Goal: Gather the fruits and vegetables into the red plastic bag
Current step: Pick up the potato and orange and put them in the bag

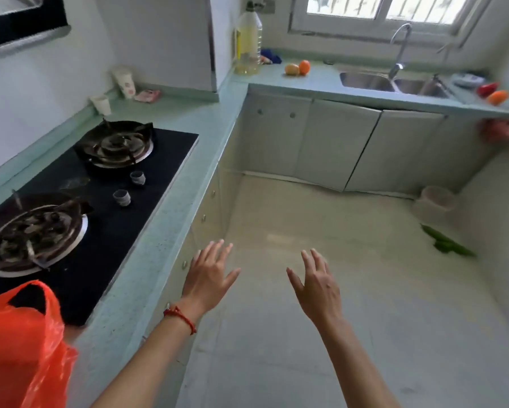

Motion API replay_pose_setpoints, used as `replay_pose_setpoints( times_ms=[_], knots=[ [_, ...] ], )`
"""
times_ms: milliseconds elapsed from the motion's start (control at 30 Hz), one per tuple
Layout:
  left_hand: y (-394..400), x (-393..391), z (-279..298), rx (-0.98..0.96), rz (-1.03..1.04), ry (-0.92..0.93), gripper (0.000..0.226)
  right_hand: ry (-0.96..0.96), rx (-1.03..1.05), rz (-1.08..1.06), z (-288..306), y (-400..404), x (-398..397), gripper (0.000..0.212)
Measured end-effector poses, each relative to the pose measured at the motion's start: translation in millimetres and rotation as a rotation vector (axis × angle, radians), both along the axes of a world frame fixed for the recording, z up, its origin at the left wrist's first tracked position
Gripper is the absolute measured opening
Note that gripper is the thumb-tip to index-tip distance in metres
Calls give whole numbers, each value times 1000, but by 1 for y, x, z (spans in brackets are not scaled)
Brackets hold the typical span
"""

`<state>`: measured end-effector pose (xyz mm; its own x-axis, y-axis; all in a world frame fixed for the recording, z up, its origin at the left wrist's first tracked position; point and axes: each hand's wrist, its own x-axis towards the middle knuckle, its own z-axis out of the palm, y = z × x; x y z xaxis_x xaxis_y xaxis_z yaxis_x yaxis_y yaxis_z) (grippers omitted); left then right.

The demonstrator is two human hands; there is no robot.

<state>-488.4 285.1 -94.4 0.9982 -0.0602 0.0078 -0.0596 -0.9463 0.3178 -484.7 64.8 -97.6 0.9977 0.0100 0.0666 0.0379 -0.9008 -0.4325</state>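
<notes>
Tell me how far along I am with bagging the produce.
Nothing looks bagged yet. The red bag sits by the stove; its inside is hidden. Both the left hand and right hand are empty. Left: yellow fruit and orange near the oil bottle, red pepper and another orange right of the sink, green peppers on the floor.

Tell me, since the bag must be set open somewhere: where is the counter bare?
Bare: the counter between stove and wall column, and between the oranges and sink. Crowded: right of the sink, with red pepper and orange.
</notes>
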Motion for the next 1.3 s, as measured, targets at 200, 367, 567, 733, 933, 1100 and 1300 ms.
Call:
replay_pose_setpoints(
  times_ms=[200, 367, 567, 733, 933, 1100, 1300],
  knots=[
    [-55, 37, -2, 80, -99, -16, 65, -23, -27, -119, -4, -72, 14, 54],
    [-81, 62, -10, 60, -114, -13, 70, -8, -31, -116, -6, -98, 34, 55],
    [-86, 109, -16, 51, -91, -42, 75, 9, -38, -86, -14, -105, 82, 66],
    [-84, 180, -21, 34, -84, -57, 74, 37, -18, -50, -20, -103, 150, 57],
    [-71, 294, -26, 24, -96, -41, 71, 48, -22, -63, -20, -92, 266, 57],
    [-57, 395, -18, 35, -113, -40, 68, 39, 0, -72, -7, -79, 363, 57],
    [-61, 500, -12, 24, -132, -58, 71, 32, 24, -103, -3, -82, 458, 56]
  ],
)
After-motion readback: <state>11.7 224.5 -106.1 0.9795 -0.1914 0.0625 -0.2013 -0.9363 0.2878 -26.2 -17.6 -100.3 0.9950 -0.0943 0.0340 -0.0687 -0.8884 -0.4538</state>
